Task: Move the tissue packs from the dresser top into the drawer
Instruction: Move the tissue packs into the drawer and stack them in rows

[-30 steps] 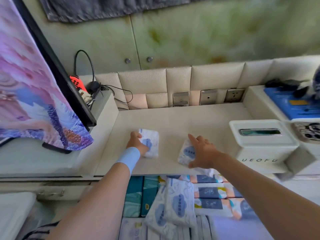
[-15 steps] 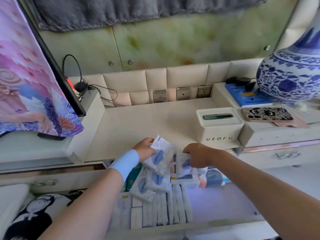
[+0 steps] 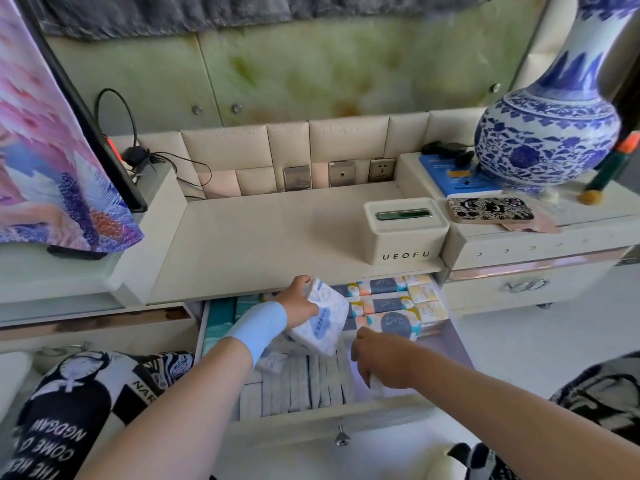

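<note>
Drawer (image 3: 346,415): open below my desk (image 3: 277,244), packed with rows of packs.
Tissue pack (image 3: 320,320): white with blue print, tilted above the drawer, clasped in my left hand (image 3: 299,301).
Right hand (image 3: 381,362): low in the drawer, fingers curled on a second pack, barely visible.
Change: half a second ago both packs hung higher.

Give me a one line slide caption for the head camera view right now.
Left hand holds a tissue pack over the open drawer while the right hand tucks another among the stacked packs.

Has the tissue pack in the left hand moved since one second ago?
Yes. The tissue pack in the left hand lay on the dresser top then; now it is held past the front edge, over the open drawer.
</note>
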`<state>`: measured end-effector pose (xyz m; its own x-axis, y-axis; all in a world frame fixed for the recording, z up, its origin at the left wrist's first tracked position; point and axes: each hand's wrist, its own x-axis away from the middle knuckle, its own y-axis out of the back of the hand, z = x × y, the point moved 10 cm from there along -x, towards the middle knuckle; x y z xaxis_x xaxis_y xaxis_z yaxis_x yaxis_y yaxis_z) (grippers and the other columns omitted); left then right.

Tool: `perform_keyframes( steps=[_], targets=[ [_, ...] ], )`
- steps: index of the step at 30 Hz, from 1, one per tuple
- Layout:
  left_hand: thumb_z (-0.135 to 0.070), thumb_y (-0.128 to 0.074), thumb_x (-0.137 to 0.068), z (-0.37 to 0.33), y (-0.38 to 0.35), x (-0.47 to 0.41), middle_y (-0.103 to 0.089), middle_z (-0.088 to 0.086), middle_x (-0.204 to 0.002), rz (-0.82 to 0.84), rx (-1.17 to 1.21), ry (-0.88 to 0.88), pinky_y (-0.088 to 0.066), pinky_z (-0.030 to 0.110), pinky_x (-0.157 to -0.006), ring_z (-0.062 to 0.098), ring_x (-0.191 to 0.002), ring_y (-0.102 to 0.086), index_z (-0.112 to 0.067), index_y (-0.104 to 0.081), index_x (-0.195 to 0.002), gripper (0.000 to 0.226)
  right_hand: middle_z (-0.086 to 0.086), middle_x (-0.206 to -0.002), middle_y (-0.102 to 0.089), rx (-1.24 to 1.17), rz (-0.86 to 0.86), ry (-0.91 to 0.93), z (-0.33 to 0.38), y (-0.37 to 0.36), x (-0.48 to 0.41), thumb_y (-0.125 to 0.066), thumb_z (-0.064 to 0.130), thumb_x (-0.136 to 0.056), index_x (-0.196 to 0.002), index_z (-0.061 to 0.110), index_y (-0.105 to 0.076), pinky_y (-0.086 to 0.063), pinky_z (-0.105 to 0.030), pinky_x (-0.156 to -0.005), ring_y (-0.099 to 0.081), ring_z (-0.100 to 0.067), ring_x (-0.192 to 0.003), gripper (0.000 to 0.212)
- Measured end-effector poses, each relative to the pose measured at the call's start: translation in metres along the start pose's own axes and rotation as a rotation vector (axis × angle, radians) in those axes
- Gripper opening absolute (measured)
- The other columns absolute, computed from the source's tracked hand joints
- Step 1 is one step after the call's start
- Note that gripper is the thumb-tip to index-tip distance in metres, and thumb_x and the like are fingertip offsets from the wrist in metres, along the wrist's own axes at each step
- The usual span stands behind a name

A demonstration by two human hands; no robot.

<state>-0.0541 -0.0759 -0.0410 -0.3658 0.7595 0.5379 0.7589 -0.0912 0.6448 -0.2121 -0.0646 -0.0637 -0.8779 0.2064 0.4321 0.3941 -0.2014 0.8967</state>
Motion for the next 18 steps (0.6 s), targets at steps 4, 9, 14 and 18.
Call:
perform_keyframes(
  steps=[4, 9, 14, 18],
  targets=[
    [-0.021, -0.058, -0.089, -0.008, -0.002, -0.004, -0.053, 0.005, -0.120, -0.014, 0.002, -0.035, -0.045, 0.029, -0.069, 0.025, -0.089, -0.058, -0.033, -0.019, -0.151, 0.074, 0.018, -0.139, -0.042, -0.549, -0.046, -0.191, -0.032, -0.022, 0.000, -0.044, -0.016, -0.078, -0.102, 0.033, -0.072, -0.043, -0.030, -0.105, -0.045, -0.011, -0.130, 0.062],
    [-0.021, -0.058, -0.089, -0.014, -0.013, -0.003, -0.048, 0.003, -0.117, -0.004, 0.008, -0.064, -0.040, 0.027, -0.059, 0.018, -0.080, -0.053, -0.027, -0.021, -0.151, 0.072, -0.006, -0.085, -0.076, -1.406, -0.506, -0.628, -0.079, -0.017, 0.011, -0.039, -0.023, -0.076, -0.068, 0.012, -0.067, -0.059, -0.038, -0.079, -0.071, -0.020, -0.087, 0.045],
    [-0.022, -0.065, -0.087, -0.023, -0.025, -0.004, -0.059, 0.002, -0.118, 0.012, 0.171, -0.110, -0.050, 0.031, -0.075, 0.024, -0.098, -0.060, -0.021, -0.043, -0.138, 0.056, -0.014, -0.103, -0.068, -1.736, -0.423, -0.750, -0.078, 0.000, 0.014, -0.052, 0.016, -0.096, -0.105, 0.012, -0.064, -0.061, -0.044, -0.069, -0.068, -0.030, -0.086, 0.016],
    [-0.027, -0.072, -0.080, -0.037, -0.039, -0.002, -0.063, 0.000, -0.119, 0.079, 0.331, -0.157, -0.058, 0.043, -0.086, 0.023, -0.102, -0.065, -0.029, -0.047, -0.133, 0.058, -0.014, -0.114, -0.068, -1.868, -0.239, -0.660, -0.064, 0.001, 0.012, -0.060, 0.048, -0.093, -0.121, 0.017, -0.063, -0.059, -0.044, -0.070, -0.069, -0.032, -0.097, 0.042]
  ],
)
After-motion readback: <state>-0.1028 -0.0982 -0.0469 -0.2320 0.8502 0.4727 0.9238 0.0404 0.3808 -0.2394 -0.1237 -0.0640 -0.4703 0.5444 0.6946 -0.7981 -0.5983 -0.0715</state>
